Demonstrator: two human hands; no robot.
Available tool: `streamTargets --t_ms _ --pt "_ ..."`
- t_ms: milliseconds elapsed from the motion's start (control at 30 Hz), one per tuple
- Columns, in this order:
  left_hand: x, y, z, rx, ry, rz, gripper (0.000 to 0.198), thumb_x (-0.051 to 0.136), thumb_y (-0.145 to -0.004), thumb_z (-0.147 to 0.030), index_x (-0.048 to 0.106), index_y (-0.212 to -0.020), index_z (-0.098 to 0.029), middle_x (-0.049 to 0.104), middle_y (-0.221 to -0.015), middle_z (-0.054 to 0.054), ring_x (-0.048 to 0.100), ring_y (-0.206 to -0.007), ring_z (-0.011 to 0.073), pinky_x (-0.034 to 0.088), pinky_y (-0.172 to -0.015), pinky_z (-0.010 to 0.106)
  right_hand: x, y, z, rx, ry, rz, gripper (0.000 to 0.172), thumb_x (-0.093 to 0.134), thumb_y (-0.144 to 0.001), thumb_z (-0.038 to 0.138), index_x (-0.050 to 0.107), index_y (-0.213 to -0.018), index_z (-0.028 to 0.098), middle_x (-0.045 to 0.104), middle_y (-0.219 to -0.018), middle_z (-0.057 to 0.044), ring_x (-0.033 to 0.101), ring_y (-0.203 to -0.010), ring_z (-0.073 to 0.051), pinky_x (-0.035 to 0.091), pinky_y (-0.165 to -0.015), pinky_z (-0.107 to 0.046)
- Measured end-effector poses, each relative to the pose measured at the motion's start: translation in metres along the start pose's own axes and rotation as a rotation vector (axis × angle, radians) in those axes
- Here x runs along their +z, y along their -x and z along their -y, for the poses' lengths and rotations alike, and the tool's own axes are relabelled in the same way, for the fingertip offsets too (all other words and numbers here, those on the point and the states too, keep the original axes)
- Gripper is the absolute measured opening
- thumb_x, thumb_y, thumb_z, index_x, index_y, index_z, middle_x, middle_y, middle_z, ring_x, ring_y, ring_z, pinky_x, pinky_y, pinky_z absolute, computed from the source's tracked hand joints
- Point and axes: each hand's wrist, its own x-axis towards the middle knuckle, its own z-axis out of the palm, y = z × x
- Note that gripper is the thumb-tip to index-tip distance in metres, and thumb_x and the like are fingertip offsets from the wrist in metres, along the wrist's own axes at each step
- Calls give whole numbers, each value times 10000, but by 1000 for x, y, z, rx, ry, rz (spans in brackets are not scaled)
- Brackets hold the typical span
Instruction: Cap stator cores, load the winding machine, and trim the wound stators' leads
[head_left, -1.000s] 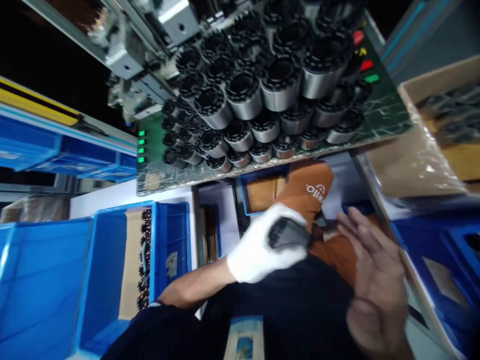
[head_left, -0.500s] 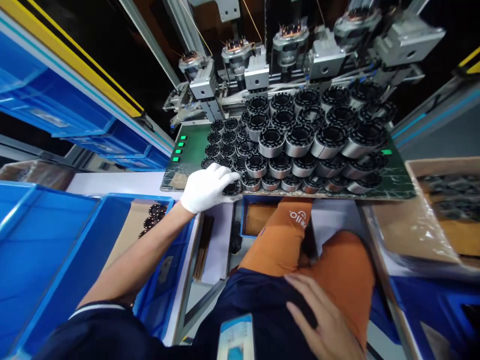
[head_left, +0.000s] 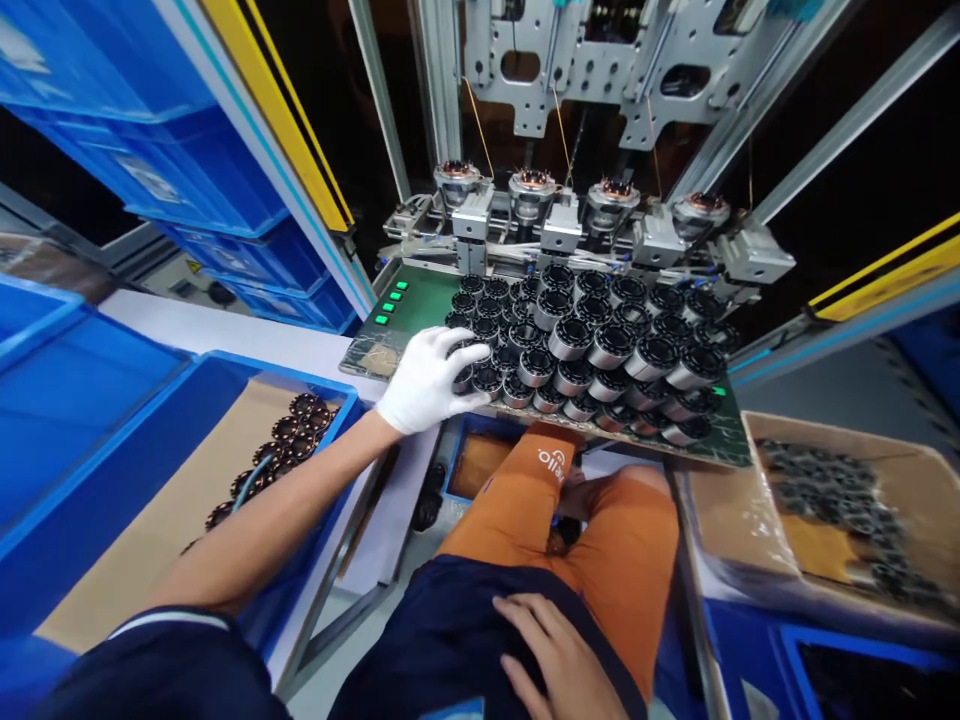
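You wear a dark blue shirt (head_left: 390, 640), with a thin white line (head_left: 172, 616) on its left sleeve (head_left: 165, 670). Below the shirt are orange pants (head_left: 634, 550), with white letters (head_left: 551, 462) on the left leg (head_left: 495, 515). Your left hand (head_left: 429, 385) wears a white glove (head_left: 416, 390).

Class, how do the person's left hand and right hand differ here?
The left hand wears a white glove; the right hand is bare. The left hand curves about a black-rimmed core, while the right hand rests on the dark shirt. Both are seen from the back.
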Motion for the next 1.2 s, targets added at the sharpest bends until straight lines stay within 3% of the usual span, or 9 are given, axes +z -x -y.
streamTargets --t_ms 167,233,333,433,533,667,800,1000,1200 --pt "-75 89 38 -438 -131 5 699 721 -1059 -641 665 -1563 -161 614 -1660 161 556 -1537 322 420 -1352 522 -7 5 -7 -26 31 -13 616 709 -1032 211 684 -1627 370 775 -1516 -76 792 -1375 -293 660 -1217 -430" --pt "-108 142 56 -621 -191 17 721 661 -1094 -631 647 -1569 -88 620 -1633 194 550 -1518 354 414 -1346 596 -11 8 -15 -44 49 0 592 699 -1043 229 695 -1621 361 780 -1510 -85 796 -1368 -292 670 -1196 -415" --pt "-147 226 70 -972 -288 120 706 524 -1158 -606 632 -1561 -37 666 -1527 233 624 -1386 409 524 -1196 691 -16 12 -31 -84 39 4 532 662 -1086 288 711 -1614 337 791 -1495 -101 804 -1363 -279 666 -1193 -383" --pt "-165 298 66 -1282 -339 287 642 586 -1149 -625 694 -1473 -82 738 -1398 200 724 -1252 375 618 -1086 636 -19 12 -52 -112 16 -21 492 617 -1123 338 729 -1602 328 799 -1495 -103 802 -1381 -270 659 -1195 -349" --pt "-160 342 59 -1449 -309 410 455 740 -1110 -540 746 -1349 -152 778 -1321 122 774 -1181 275 666 -1065 513 -22 6 -69 -119 31 1 494 611 -1134 377 727 -1612 328 783 -1541 -104 787 -1416 -281 662 -1190 -343" --pt "-140 358 52 -1479 -239 425 421 727 -1124 -511 745 -1357 -161 774 -1345 114 765 -1203 269 653 -1086 508 -40 -16 -63 -151 96 117 520 581 -1152 404 688 -1652 308 754 -1590 -113 759 -1461 -285 652 -1208 -349" --pt "-127 347 42 -1426 -259 417 530 673 -1096 -616 793 -1383 -186 734 -1420 166 658 -1364 360 543 -1183 504 -75 -49 -13 -171 231 267 515 525 -1163 331 661 -1653 253 750 -1558 -155 762 -1444 -315 655 -1224 -449" --pt "-129 330 37 -1398 -171 507 648 454 -1149 -633 807 -1409 -155 767 -1390 173 645 -1268 347 500 -1098 436 -126 -104 61 -235 292 385 508 659 -1142 284 631 -1647 327 735 -1509 -91 743 -1389 -305 618 -1247 -501" --pt "-131 311 37 -1444 -238 579 748 294 -1144 -636 806 -1433 -174 818 -1171 199 732 -1073 364 530 -919 408 -151 -146 87 -312 319 412 485 696 -1138 319 661 -1616 250 741 -1436 -137 741 -1325 -362 616 -1200 -592"
